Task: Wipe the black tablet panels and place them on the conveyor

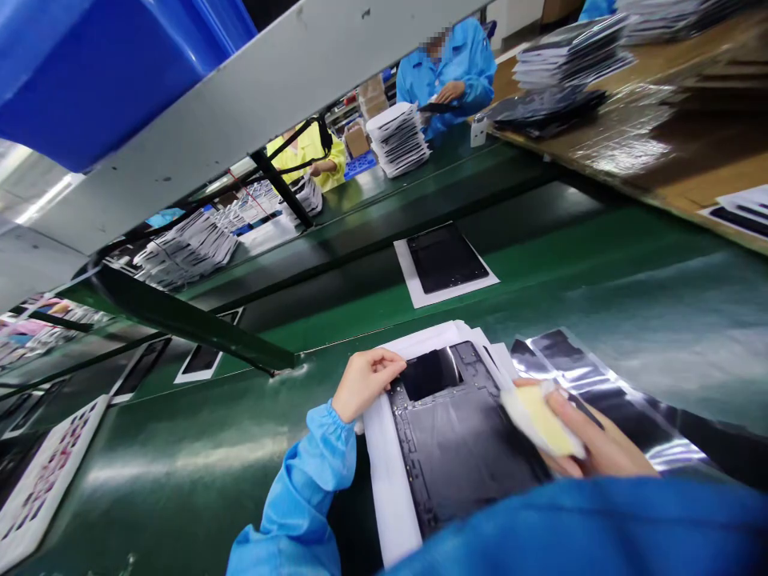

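A black tablet-like housing (474, 448) lies on a stack of white sheets (393, 488) on the green bench. Near its upper left corner, my left hand (367, 382) pinches the edge of a glossy black film piece (430, 374), which lies over the top part of the housing. My right hand (591, 432) holds a pale yellow pad (547, 418) with a white wrapping, just over the housing's right edge. Part of the housing's lower end is hidden by my blue sleeve.
Glossy dark film sheets (564, 360) lie at the right. Beyond the bench edge, a black panel (447, 258) rests on white paper. A green metal brace (192, 316) stands at the left. Co-workers (447, 72) sit across, near paper stacks (399, 138). A shelf with a blue bin (120, 72) hangs overhead.
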### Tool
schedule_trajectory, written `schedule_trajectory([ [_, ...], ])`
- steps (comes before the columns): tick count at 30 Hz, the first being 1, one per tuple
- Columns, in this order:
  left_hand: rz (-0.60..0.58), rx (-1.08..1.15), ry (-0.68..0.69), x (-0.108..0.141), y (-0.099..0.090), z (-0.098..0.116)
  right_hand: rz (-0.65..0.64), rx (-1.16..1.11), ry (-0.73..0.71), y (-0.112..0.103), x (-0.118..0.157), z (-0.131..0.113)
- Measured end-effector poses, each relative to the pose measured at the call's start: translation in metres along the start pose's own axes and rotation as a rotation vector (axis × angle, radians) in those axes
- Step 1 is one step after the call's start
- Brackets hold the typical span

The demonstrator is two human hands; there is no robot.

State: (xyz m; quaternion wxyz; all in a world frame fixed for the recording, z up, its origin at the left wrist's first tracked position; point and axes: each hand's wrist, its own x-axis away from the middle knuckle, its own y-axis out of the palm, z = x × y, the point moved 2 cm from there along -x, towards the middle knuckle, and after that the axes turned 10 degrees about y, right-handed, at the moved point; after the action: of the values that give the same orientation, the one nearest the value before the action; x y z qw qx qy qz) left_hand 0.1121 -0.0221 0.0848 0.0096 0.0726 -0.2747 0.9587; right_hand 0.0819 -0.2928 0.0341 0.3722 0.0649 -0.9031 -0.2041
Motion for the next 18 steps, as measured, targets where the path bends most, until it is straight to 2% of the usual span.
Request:
schedule_trajectory([
  [4, -0.045, -0.017, -0.005, -0.004, 0.002, 0.004, -0.001, 0.113, -0.126, 0.015, -0.013, -0.03],
  [8, -0.06, 0.007, 0.008, -0.007, 0.004, 0.007, 0.108, 0.38, -0.265, 0.026, -0.023, -0.048],
  [12, -0.071, 0.007, 0.004, -0.008, 0.004, 0.007, 0.158, 0.532, -0.324, 0.04, -0.031, -0.052],
  [16, -0.086, -0.025, -0.013, -0.009, 0.004, 0.007, 0.121, 0.681, -0.437, 0.051, -0.037, -0.052],
  [18, -0.091, -0.041, -0.015, -0.009, 0.004, 0.006, 0.098, 0.703, -0.44, 0.053, -0.038, -0.052],
])
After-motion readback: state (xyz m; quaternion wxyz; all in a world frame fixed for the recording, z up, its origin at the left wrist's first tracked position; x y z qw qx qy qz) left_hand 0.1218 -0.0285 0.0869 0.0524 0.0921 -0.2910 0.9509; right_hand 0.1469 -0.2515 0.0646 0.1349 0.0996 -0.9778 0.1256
